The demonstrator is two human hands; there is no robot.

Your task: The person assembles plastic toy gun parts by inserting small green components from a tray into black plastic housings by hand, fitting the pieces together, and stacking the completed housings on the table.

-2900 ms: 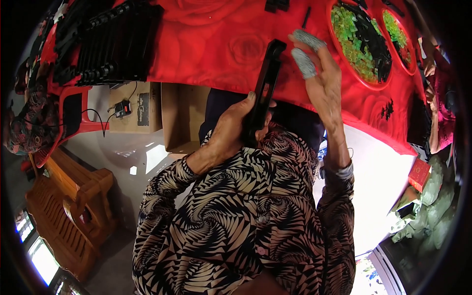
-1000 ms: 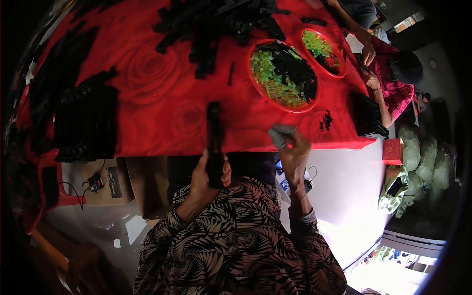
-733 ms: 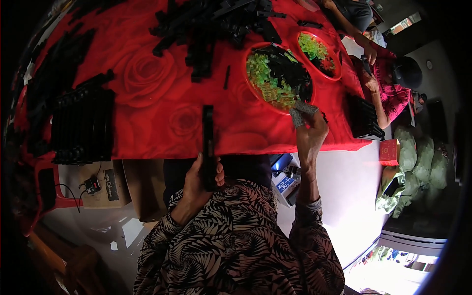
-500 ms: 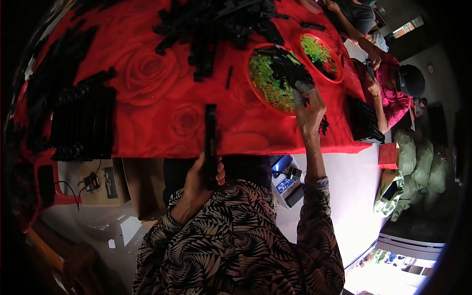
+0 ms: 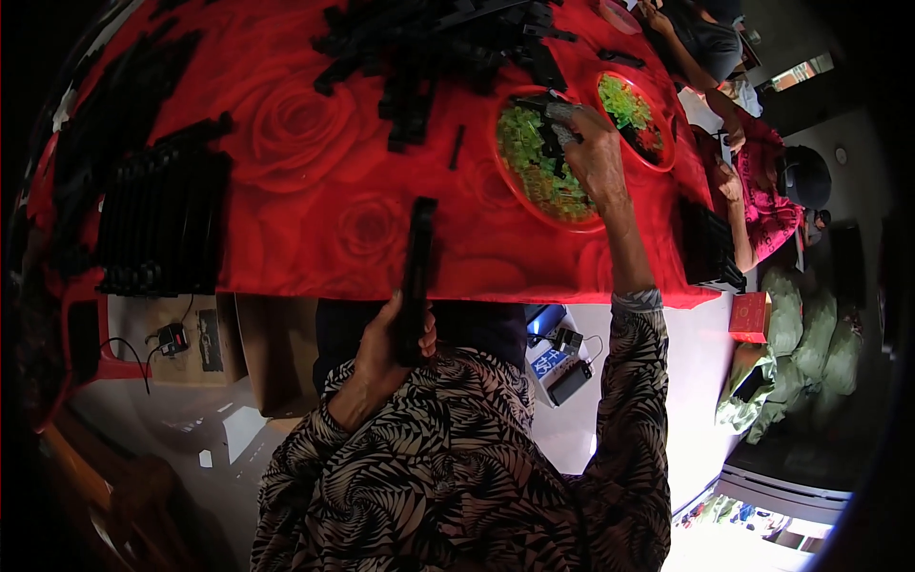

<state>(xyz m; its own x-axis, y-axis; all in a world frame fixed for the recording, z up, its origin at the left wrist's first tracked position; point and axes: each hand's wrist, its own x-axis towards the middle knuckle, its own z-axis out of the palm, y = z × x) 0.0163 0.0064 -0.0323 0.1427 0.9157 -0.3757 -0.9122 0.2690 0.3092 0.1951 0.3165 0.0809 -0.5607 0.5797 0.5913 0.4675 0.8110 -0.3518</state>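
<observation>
A: Which object does the left hand (image 5: 383, 341) grasp?

B: A long, narrow black plastic part (image 5: 416, 267). The thumb lies along one side and the fingertips show on the other, clasping its near end in front of the patterned shirt (image 5: 419, 458); in this view its far end overlaps the red rose-print cloth (image 5: 305, 214) of the counter.

A: And the right hand (image 5: 596, 157)?

B: It reaches over the larger red bowl (image 5: 493, 143), fingers bent together among the contents, grey covers (image 5: 564, 116) on the fingertips. Whether they pinch a piece cannot be told.

A: What does the bowl contain?

B: Translucent yellow-green pieces (image 5: 519, 143) and black ones. Just beside it stands a smaller red bowl (image 5: 660, 168), with green and red pieces.

A: The remaining items?

B: A loose heap of black parts (image 5: 438, 48) lies toward the far side; a slim black stick (image 5: 457, 148) lies near the larger bowl. An ordered row of black parts (image 5: 164, 224) occupies the left. At right, a co-worker in pink (image 5: 777, 224) sits by the counter.
</observation>
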